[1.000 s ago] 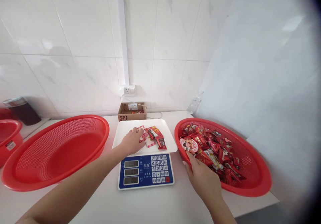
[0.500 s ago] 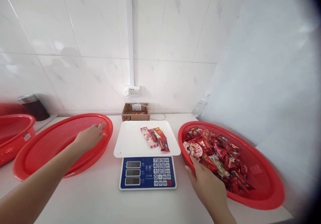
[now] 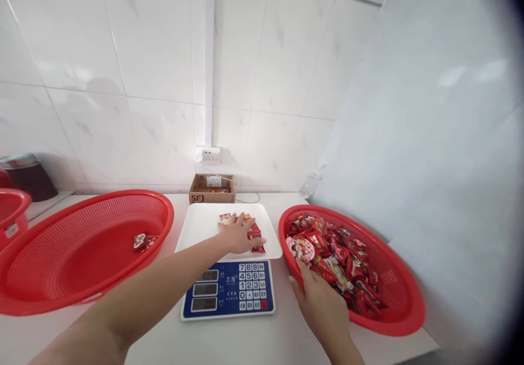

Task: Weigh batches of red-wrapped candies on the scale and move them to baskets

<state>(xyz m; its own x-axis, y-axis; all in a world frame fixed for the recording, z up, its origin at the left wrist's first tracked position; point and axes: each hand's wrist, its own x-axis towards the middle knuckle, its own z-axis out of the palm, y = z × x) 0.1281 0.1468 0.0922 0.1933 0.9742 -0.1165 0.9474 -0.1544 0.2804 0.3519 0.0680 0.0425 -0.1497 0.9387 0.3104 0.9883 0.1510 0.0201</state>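
My left hand (image 3: 238, 235) lies over the snack packets (image 3: 257, 239) on the scale's white tray (image 3: 200, 228), fingers spread and palm down, partly covering them. Beneath the tray, the blue keypad panel of the scale (image 3: 235, 291) shows, its display partly behind my left forearm. At the near left rim of the right red basket (image 3: 403, 318) is my right hand (image 3: 321, 299), its thumb outside and its fingers over the rim, beside a round printed packet (image 3: 301, 249). Many small red-wrapped snacks (image 3: 352, 261) fill that basket.
On the left stands another red basket (image 3: 94, 245) with a couple of packets (image 3: 143, 241) at its right side. A small cardboard box (image 3: 210, 196) sits behind the scale, under a wall socket (image 3: 210, 155). A dark jar (image 3: 30, 179) and another red basket (image 3: 12, 212) are far left.
My left hand has moved right from the left basket onto the packets on the scale tray. Packets now show in the left basket. My right hand stays at the right basket's rim.
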